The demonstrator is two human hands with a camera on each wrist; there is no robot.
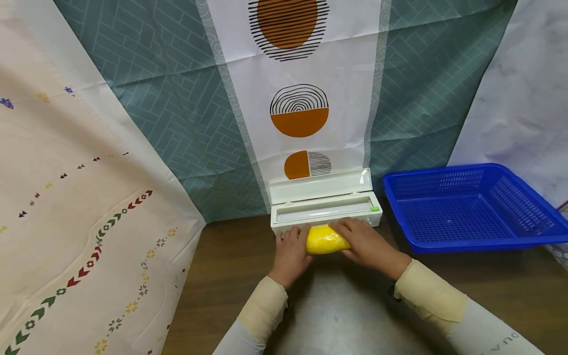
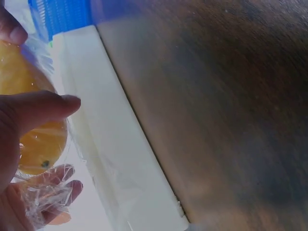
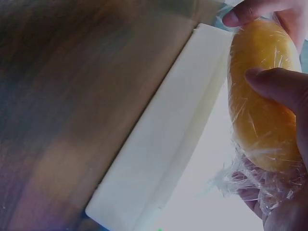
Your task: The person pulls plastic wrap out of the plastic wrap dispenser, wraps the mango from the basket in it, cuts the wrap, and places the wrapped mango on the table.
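From where I stand, I see a person with both hands around a yellow fruit (image 1: 326, 240), wrapped in clear film (image 3: 276, 185) that catches the light in creases. The left hand (image 1: 290, 254) has its end of the fruit, thumb laid across the skin and fingers curled beneath; the right hand (image 1: 368, 246) has the other end in the same manner, so each grip is narrow and filled with the wrapped fruit. Near the fingers the film bunches into loose, crinkled tufts at the ends, and the left wrist view shows a small dark spot on one tip of the fruit. The fruit is just on the near side of a long white box (image 1: 326, 199), centred in front of it; whether it touches the box I cannot tell. The box's lid (image 1: 320, 186) stands tipped back, a pale roll (image 1: 325, 212) lies inside, and a bright green tab (image 1: 374, 209) sits at its right end. To the right a blue basket (image 1: 475, 245) with slotted sides rests on the brown wooden counter (image 1: 235, 261). Behind the box hangs a teal cloth (image 1: 159, 84), its white middle panel printed with orange-brown circles, and cream cuffs (image 1: 262, 305) cover both wrists.
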